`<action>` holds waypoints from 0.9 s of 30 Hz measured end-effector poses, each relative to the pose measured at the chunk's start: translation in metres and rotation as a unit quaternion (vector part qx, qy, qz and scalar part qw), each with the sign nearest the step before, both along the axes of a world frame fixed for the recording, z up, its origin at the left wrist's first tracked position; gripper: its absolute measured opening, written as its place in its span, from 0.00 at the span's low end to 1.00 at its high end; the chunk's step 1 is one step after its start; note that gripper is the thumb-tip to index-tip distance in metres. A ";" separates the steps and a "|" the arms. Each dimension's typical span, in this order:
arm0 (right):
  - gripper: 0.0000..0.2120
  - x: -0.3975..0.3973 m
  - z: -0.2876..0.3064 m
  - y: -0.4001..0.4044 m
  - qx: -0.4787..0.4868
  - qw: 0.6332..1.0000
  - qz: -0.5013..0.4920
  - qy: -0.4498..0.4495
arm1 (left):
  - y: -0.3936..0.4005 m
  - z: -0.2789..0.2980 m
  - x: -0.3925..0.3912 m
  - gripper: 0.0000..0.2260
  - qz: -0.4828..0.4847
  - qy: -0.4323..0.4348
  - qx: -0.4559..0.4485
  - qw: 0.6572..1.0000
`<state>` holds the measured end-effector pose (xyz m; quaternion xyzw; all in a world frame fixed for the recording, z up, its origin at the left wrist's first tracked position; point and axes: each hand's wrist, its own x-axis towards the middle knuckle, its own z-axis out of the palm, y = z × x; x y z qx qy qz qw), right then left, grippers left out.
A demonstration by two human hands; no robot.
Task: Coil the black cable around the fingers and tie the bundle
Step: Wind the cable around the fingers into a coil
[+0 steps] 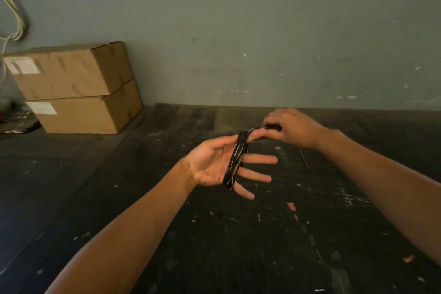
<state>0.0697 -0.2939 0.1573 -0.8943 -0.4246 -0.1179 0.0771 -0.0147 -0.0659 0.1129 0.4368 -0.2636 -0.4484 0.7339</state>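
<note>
My left hand (214, 162) is held palm up over the dark table, fingers spread and pointing right. The black cable (235, 162), with thin pale streaks, is wound in several turns across the base of those fingers, from the index finger down to the little finger. My right hand (291, 129) hovers just beyond the left index fingertip, fingers pinched on the cable's free end (256, 129), which runs from the top of the coil into that pinch. The very tip of the end is hidden inside the right fingers.
Two stacked cardboard boxes (78, 88) stand at the back left against the grey-green wall (262, 31). Pale cords (16, 14) hang on the wall at far left. The dark, scuffed table (214, 234) carries small reddish scraps (291, 206).
</note>
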 end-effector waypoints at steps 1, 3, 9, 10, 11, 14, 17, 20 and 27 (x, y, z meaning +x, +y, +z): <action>0.24 -0.002 -0.011 0.002 0.024 0.999 0.001 0.028 | -0.001 0.002 0.000 0.23 0.003 -0.005 -0.010 1.000; 0.19 -0.006 -0.034 0.006 0.149 0.980 0.016 0.130 | -0.001 0.006 0.001 0.23 0.013 -0.012 -0.035 0.999; 0.10 -0.011 -0.077 0.009 0.514 0.751 -0.015 0.415 | 0.010 0.013 0.003 0.22 0.072 0.009 -0.093 0.993; 0.11 -0.009 -0.080 0.009 0.537 0.721 -0.026 0.438 | 0.011 0.012 0.003 0.22 0.080 0.008 -0.091 0.993; 0.12 -0.006 -0.081 0.010 0.551 0.702 -0.036 0.450 | 0.011 0.011 0.004 0.23 0.087 0.007 -0.089 0.992; 0.12 0.000 -0.089 0.008 0.567 0.673 -0.075 0.469 | 0.010 0.010 0.004 0.23 0.090 0.019 -0.110 0.990; 0.13 0.003 -0.108 -0.005 0.512 0.709 -0.205 0.439 | 0.016 0.018 0.006 0.22 0.094 0.023 -0.144 0.985; 0.14 0.010 -0.138 -0.031 0.294 0.811 -0.332 0.381 | 0.024 0.028 0.007 0.22 0.105 0.007 -0.136 0.985; 0.18 0.018 -0.154 -0.048 0.153 0.806 -0.457 0.343 | 0.022 0.035 0.010 0.22 0.097 0.000 -0.134 0.986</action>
